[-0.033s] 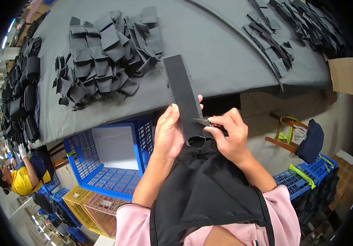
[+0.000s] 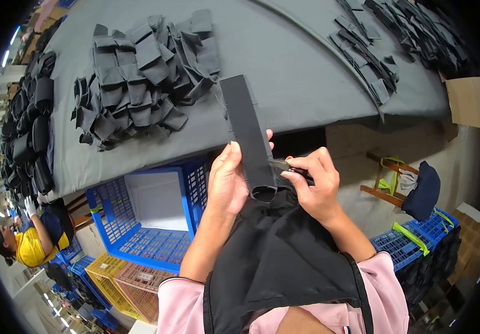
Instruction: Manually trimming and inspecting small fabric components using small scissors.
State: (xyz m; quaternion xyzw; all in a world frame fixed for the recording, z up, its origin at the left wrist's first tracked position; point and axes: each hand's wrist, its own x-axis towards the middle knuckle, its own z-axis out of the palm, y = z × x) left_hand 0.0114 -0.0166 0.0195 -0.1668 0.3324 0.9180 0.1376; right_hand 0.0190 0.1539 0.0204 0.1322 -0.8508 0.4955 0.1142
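Note:
My left hand grips a long dark grey fabric strip, thumb on top and fingertips showing past its right edge. Its far end reaches over the table edge, and loose threads hang along its left side. At the near end the fabric curls into an open loop, close to my black apron. My right hand is closed on thread snips. Their metal blades point left, at the strip's right edge. The snips' dark handle is partly hidden by my fingers.
A heap of grey fabric pieces lies on the grey-covered table. More dark strips are at its right. Below stands a blue crate. A wooden stool is at right. A person in yellow works at far left.
My right hand and the snips have shifted very slightly to the right. The strip in my left hand has moved a touch to the left.

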